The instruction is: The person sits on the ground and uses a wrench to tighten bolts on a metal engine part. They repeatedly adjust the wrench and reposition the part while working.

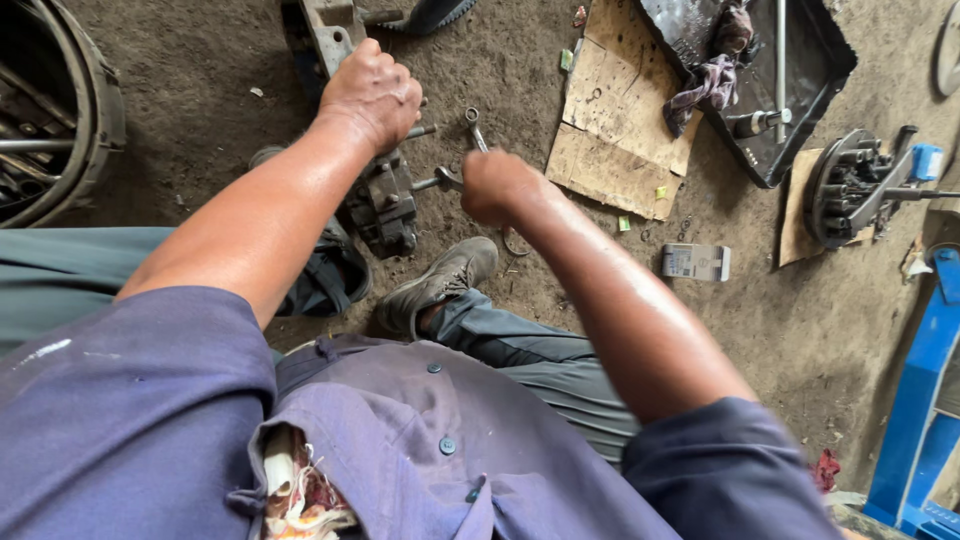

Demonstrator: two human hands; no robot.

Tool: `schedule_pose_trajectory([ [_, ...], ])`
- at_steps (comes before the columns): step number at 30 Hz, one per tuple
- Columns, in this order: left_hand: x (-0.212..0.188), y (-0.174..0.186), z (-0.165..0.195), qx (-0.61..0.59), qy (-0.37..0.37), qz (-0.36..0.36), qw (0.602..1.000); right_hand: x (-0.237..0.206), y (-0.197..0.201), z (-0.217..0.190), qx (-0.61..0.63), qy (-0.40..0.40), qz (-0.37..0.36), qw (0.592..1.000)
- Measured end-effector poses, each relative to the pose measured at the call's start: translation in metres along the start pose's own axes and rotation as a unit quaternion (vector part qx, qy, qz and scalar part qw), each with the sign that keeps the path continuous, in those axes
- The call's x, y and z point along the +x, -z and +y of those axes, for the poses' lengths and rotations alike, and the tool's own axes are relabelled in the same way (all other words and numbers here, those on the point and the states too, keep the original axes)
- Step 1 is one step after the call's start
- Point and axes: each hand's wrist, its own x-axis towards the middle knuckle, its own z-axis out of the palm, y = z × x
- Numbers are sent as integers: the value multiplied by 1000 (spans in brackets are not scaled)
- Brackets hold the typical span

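My left hand rests on top of a greasy metal machine part that stands on the dirt floor between my feet. My right hand is shut on the handle of a metal wrench, whose ring end points away from me and whose other end reaches toward the part's bolts. A second wrench end shows just left of my right fist. My worn grey shoe sits right below the part.
A flat cardboard sheet lies beyond my right hand. A black tray holds a rag and a rod. At right are a round metal assembly, a small box and a blue frame. A wheel rim lies far left.
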Motion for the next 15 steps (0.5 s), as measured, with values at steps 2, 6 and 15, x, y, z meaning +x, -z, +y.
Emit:
schedule_pose_trajectory([
  [2, -1, -1, 2, -3, 0, 49, 999, 9, 2, 5, 28, 2, -88, 996],
  [6, -1, -4, 2, -15, -23, 100, 995, 19, -5, 14, 92, -9, -165, 982],
  [15, 2, -21, 7, -113, -20, 85, 990, 27, -75, 26, 340, -51, 3, 939],
])
